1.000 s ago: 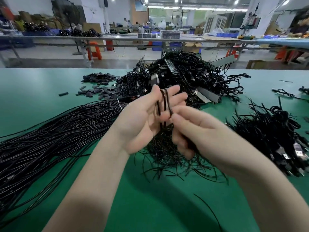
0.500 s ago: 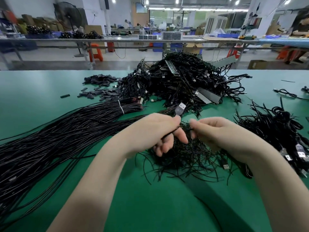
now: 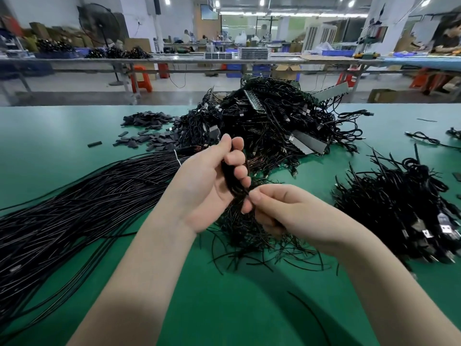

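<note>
Above the middle of the tabletop [image 3: 62, 136]: left hand [image 3: 209, 186] has its fingers curled round a coiled black cable [image 3: 234, 181], thumb lying up along it. Right hand [image 3: 287, 211] pinches the coil's lower end between thumb and forefinger, other fingers folded in. The coil is held off the surface, over the loose short ties [image 3: 249, 240]. (Obs. 1)

Is that a tie or the cable's own tail in the pinch? (Obs. 2)

Cannot tell; black on black, partly hidden by the fingertips. (Obs. 1)

Risks from here? (Obs. 2)

Judgement only: if the left grip slackens, the loops may spring apart and the coil would need rewinding. If the pinch slips, the end could drop into the ties below and be hard to find again. A stray tie could also snag and lift with the coil. (Obs. 1)

Counts? (Obs. 2)

Hands: 2. Coil in hand: 1. Lots on the tabletop: 5. These are the long cables [image 3: 87, 196] toward the left edge, the tangled heap [image 3: 274, 126] at the far edge, the bundled cables [image 3: 399, 208] toward the right edge, the flat black pieces [image 3: 149, 123] left of the heap, and the ties. Single strands: too many and too tangled to count. (Obs. 1)
</note>
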Demonstrator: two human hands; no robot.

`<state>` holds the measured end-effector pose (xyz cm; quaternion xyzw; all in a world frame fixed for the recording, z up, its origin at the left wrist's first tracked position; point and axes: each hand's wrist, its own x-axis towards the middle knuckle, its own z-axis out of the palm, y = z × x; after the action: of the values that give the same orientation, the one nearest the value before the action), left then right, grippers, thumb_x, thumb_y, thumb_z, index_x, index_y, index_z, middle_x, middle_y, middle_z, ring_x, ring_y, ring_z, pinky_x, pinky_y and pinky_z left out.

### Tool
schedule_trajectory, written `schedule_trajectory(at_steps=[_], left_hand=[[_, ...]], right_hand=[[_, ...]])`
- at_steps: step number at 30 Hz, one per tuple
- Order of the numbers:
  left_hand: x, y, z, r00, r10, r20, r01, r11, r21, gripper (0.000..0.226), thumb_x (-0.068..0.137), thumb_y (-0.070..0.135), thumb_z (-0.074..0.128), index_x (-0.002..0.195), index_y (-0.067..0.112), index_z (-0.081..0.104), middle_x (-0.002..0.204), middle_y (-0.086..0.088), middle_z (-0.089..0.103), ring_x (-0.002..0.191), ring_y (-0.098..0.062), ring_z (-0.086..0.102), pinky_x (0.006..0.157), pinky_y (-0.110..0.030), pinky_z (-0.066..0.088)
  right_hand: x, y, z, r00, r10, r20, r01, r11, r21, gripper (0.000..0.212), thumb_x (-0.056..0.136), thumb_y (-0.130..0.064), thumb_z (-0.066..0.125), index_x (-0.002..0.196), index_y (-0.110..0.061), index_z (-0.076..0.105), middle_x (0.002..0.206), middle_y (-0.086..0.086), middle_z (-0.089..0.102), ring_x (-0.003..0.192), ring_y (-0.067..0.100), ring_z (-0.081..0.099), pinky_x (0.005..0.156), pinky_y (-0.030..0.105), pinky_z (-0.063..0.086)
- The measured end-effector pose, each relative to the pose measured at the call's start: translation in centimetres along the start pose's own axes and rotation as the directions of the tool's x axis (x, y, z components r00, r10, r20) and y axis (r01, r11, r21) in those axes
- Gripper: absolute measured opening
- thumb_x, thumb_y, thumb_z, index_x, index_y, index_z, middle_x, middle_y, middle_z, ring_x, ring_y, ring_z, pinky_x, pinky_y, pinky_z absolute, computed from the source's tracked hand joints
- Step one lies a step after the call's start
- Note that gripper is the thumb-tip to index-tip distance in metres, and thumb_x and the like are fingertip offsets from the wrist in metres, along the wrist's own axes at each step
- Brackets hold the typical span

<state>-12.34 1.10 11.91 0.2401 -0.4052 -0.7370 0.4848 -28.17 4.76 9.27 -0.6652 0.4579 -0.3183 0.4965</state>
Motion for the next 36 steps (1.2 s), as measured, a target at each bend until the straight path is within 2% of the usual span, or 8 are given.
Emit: schedule_trajectory(at_steps=[3, 6, 10, 15, 19, 25, 29, 36], left_hand=[[0.1, -0.2, -0.1, 1.000, 0.025, 0.012, -0.026, 0.990, 0.135, 0.028, 0.104, 0.032, 0.038, 0.087, 0.017, 0.053, 0.055, 0.011, 0.039, 0.047, -0.006, 0.040, 0.056, -0.021, 0.042], [0.1, -1.1, 0.4, 0.997, -0.025, 0.078, 0.009, 0.978, 0.207, 0.030, 0.104, 0.034, 0.035, 0.086, 0.017, 0.051, 0.056, 0.010, 0.042, 0.048, -0.008, 0.042, 0.053, -0.024, 0.041], [0.1, -1.9, 0.9, 0.997, -0.019, 0.072, -0.001, 0.965, 0.262, 0.031, 0.104, 0.033, 0.038, 0.084, 0.017, 0.054, 0.063, 0.006, 0.055, 0.057, -0.009, 0.053, 0.069, -0.030, 0.042], [-0.1, -2.0, 1.0, 0.999, 0.017, 0.050, -0.033, 0.937, 0.348, 0.027, 0.094, 0.040, 0.048, 0.083, 0.017, 0.058, 0.074, 0.003, 0.068, 0.073, -0.010, 0.066, 0.088, -0.038, 0.043], [-0.5, -1.3, 0.7, 0.998, 0.027, 0.049, -0.047, 0.875, 0.482, 0.030, 0.097, 0.036, 0.049, 0.079, 0.016, 0.062, 0.077, -0.002, 0.071, 0.073, -0.012, 0.069, 0.058, -0.022, 0.052], [-0.4, -1.1, 0.3, 0.948, 0.319, -0.005, -0.189, 0.573, 0.798, 0.039, 0.099, 0.043, 0.049, 0.068, 0.027, 0.066, 0.066, 0.012, 0.064, 0.065, -0.003, 0.059, 0.067, -0.024, 0.049], [-0.3, -1.0, 0.6, 0.955, 0.290, -0.067, -0.207, 0.809, 0.551, 0.040, 0.100, 0.037, 0.047, 0.065, 0.024, 0.062, 0.064, 0.009, 0.063, 0.063, -0.005, 0.059, 0.064, -0.024, 0.053], [0.0, -0.7, 0.3, 0.924, 0.356, -0.142, -0.278, 0.878, 0.389, 0.033, 0.104, 0.035, 0.041, 0.082, 0.018, 0.059, 0.065, 0.006, 0.067, 0.066, -0.011, 0.066, 0.061, -0.021, 0.053]], right_hand=[[-0.4, 0.0, -1.2, 0.997, -0.026, -0.066, 0.011, 0.976, -0.218, 0.016, 0.097, -0.040, 0.050, 0.107, -0.033, 0.061, 0.078, -0.007, 0.071, 0.073, 0.019, 0.063, 0.072, 0.031, 0.053], [-0.5, -0.1, -1.0, 0.992, -0.089, -0.089, 0.083, 0.994, -0.072, 0.041, 0.077, -0.059, 0.060, 0.113, -0.041, 0.055, 0.100, -0.006, 0.073, 0.093, 0.012, 0.068, 0.087, 0.031, 0.054], [0.3, 0.1, 0.5, 0.960, -0.163, -0.229, 0.154, 0.986, -0.057, 0.045, 0.072, -0.062, 0.069, 0.094, -0.024, 0.057, 0.077, -0.008, 0.059, 0.073, 0.015, 0.059, 0.077, 0.042, 0.055], [0.4, 0.1, 0.6, 0.951, -0.227, -0.208, 0.227, 0.974, -0.024, 0.075, 0.073, -0.057, 0.069, 0.108, 0.006, 0.047, 0.082, -0.001, 0.046, 0.080, 0.014, 0.049, 0.073, 0.043, 0.049], [0.5, 0.3, 0.9, 0.965, -0.222, -0.141, 0.223, 0.975, -0.004, 0.038, 0.089, -0.030, 0.068, 0.091, 0.002, 0.047, 0.071, -0.012, 0.046, 0.071, 0.006, 0.054, 0.070, 0.028, 0.052], [0.6, 0.1, 1.6, 0.923, -0.222, -0.314, 0.170, 0.968, -0.185, 0.023, 0.089, -0.044, 0.058, 0.098, -0.023, 0.056, 0.075, -0.008, 0.059, 0.074, 0.021, 0.062, 0.078, 0.054, 0.053], [0.3, -0.3, 1.3, 0.916, -0.188, -0.353, 0.164, 0.982, -0.098, 0.039, 0.079, -0.061, 0.059, 0.108, -0.035, 0.055, 0.083, -0.001, 0.069, 0.069, 0.012, 0.069, 0.078, 0.048, 0.057], [0.0, -0.9, 2.2, 0.986, 0.025, -0.162, -0.011, 0.996, 0.086, 0.029, 0.091, -0.044, 0.060, 0.099, -0.016, 0.066, 0.078, 0.006, 0.075, 0.067, 0.021, 0.072, 0.071, 0.037, 0.059]])
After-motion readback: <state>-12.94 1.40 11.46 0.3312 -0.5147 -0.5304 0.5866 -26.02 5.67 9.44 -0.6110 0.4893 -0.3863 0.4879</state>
